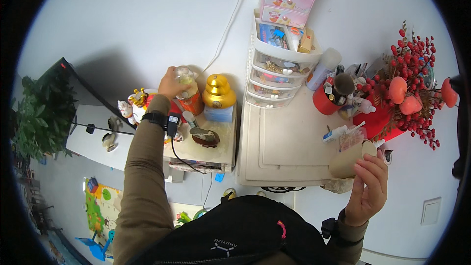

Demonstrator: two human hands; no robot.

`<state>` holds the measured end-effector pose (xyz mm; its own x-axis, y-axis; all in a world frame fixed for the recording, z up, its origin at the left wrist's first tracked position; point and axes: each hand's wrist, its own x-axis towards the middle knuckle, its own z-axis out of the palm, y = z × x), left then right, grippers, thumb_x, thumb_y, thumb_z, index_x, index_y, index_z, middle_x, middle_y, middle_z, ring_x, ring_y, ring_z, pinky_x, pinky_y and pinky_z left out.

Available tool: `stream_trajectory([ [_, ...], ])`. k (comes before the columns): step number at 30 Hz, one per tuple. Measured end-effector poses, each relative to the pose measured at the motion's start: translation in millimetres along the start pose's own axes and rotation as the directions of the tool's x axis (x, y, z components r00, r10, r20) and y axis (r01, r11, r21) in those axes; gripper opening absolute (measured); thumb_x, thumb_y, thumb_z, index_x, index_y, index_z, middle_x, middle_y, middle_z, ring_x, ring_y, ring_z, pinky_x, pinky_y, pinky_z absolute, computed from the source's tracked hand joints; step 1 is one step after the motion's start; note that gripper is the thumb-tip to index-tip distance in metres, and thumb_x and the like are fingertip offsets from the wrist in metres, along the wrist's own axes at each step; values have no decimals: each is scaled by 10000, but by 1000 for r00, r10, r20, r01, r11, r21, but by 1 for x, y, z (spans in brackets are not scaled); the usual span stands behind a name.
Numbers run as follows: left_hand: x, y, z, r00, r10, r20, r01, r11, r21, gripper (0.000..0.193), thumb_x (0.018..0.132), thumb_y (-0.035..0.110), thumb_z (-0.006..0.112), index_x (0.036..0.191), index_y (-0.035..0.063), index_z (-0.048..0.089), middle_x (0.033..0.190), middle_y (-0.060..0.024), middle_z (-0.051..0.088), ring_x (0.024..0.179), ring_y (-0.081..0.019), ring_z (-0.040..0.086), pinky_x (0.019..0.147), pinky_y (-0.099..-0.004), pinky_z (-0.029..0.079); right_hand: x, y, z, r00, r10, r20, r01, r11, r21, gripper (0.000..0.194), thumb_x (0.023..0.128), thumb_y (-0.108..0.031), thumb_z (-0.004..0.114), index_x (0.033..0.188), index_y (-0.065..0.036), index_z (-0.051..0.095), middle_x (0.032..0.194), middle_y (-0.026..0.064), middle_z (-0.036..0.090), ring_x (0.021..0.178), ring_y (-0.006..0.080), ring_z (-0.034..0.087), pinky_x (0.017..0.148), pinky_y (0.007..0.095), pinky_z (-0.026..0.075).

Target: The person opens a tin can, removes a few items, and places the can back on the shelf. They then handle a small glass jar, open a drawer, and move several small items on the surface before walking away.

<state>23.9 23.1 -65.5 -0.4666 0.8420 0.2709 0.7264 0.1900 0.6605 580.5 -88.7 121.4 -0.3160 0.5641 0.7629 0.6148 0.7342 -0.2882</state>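
Observation:
My left hand [173,85] reaches over the left cabinet and closes around a clear domed top [185,78]. That top sits above an orange container [191,103]. Beside it stand a gold tiered ornament [218,92] on a light-blue box [218,114] and a small cylindrical container [189,118]. My right hand [368,187] is near the front right corner of the white cabinet top, palm partly up, fingers apart and slightly curled. Its fingertips overlap the end of a beige cylinder [347,162] lying there; whether they touch it is unclear.
On the white cabinet [294,136] stand a clear drawer organizer [278,77], a red brush holder [327,99], cotton swabs [352,138] and red-berry stems [414,59]. A brush [205,137] lies on the left cabinet. A black cord [186,160] hangs from my left wrist.

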Motion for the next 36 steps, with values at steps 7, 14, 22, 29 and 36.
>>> stream_trajectory([
  [7, 0, -21, 6, 999, 31, -19, -33, 994, -104, 805, 631, 177, 884, 1291, 8, 454, 1169, -195, 650, 1082, -315, 644, 914, -383, 521, -4, 1, -2, 1000, -18, 16, 18, 1000, 2, 169, 802, 43, 613, 922, -42, 698, 953, 93, 682, 1005, 306, 631, 1081, 594, 379],
  [14, 2, -34, 13, 998, 60, -3, -60, 987, -152, 823, 638, 174, 884, 1318, 25, 445, 1191, -192, 638, 1110, -302, 630, 946, -373, 509, -4, 0, 1, 999, -35, 40, 35, 999, 7, 178, 807, 38, 613, 936, -50, 699, 946, 92, 683, 994, 301, 631, 1077, 587, 383],
  [22, 6, -44, 17, 1000, 28, -15, -31, 968, -251, 904, 661, 280, 892, 1382, 10, 418, 1264, -192, 598, 1170, -278, 595, 974, -373, 498, -6, 2, 2, 999, -26, 35, 26, 1000, 9, 182, 809, 39, 610, 944, -46, 698, 949, 93, 687, 991, 303, 634, 1075, 583, 385],
  [29, 9, -22, 11, 998, 42, -36, -45, 996, -81, 943, 669, 367, 876, 1407, -10, 427, 1309, -229, 563, 1185, -307, 587, 979, -374, 494, -9, 2, 1, 1000, -14, 12, 14, 1000, -1, 166, 812, 36, 615, 932, -43, 698, 935, 94, 689, 976, 305, 640, 1065, 577, 398],
  [36, 8, 3, -5, 988, -119, -97, 120, 993, 4, 761, 675, 399, 854, 1249, 10, 540, 1252, -234, 596, 1099, -315, 636, 885, -390, 535, -11, 1, 1, 1000, -14, 13, 14, 1000, 2, 161, 806, 44, 628, 920, -46, 697, 919, 90, 689, 965, 304, 645, 1036, 571, 431],
])
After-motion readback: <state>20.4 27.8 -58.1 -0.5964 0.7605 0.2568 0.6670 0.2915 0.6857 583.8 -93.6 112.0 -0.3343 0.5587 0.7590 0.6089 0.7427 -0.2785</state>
